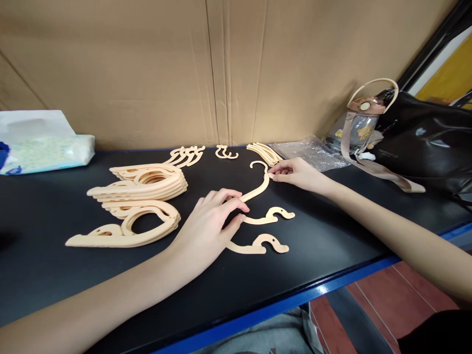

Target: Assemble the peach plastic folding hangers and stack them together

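Note:
A curved beige hanger piece with a hook [261,188] is on the black table between my hands. My left hand [214,216] lies over its lower end, thumb and index fingertips close together around it, partly hiding it. At the piece's upper part, just below the hook, my right hand [295,174] pinches a small beige end. Nearer to me lie two more curved pieces with hooked ends, one [260,220] beside my left thumb, the other [247,249] partly under my left hand.
Two stacks of beige hanger parts [162,184] [147,238] lie at left. Behind are several hooked pieces [186,156], small hooks [225,152], slim arms [263,152] and a plastic bag [313,153]. Wipes [47,150] stand left; a bottle [361,123] and black bag [424,137] right.

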The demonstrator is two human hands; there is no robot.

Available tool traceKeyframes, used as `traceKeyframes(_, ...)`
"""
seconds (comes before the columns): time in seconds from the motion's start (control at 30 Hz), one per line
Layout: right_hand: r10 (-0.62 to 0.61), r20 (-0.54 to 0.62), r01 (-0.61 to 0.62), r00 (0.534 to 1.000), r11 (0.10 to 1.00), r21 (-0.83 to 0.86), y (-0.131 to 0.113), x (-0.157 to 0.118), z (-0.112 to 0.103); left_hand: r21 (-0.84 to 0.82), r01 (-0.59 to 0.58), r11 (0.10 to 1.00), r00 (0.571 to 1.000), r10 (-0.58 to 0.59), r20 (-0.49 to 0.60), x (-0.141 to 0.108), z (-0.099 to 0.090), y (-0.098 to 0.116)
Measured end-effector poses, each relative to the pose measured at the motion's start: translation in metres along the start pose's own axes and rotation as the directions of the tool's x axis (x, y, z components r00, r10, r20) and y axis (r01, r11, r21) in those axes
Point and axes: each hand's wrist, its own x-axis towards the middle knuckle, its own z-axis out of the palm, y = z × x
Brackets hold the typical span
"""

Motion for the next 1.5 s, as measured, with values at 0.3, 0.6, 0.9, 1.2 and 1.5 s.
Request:
traceKeyframes(0.3,-0.035,-0.015,0.035,0.999,0.999,0.0,-0.001,-0.001,-0.001,0.007,-0.024,1.0,1.0,0.024,-0.001,-0.002,0.001,0.001)
traceKeyframes(0.6,-0.054,-0.022,0.053,0.998,0.998,-0.027,-0.003,-0.002,0.0,-0.023,-0.005,1.0,1.0,0.006,0.005,0.001,0.003,-0.002)
traceKeyframes(0.9,-0.002,-0.056,-0.002,0.998,0.998,-0.07,-0.007,-0.003,0.001,-0.034,-0.007,0.999,1.0,0.007,-0.004,0.001,0.003,-0.003)
traceKeyframes(1.2,-0.014,-0.092,0.0,0.996,0.99,-0.142,-0.008,-0.005,0.002,-0.011,-0.027,1.0,0.999,0.027,-0.03,0.002,0.002,0.002)
traceKeyframes(1.5,-0.013,-0.101,-0.006,0.995,0.984,-0.179,-0.011,-0.006,0.002,-0.086,-0.079,0.993,0.996,0.081,0.022,-0.002,0.002,0.004)
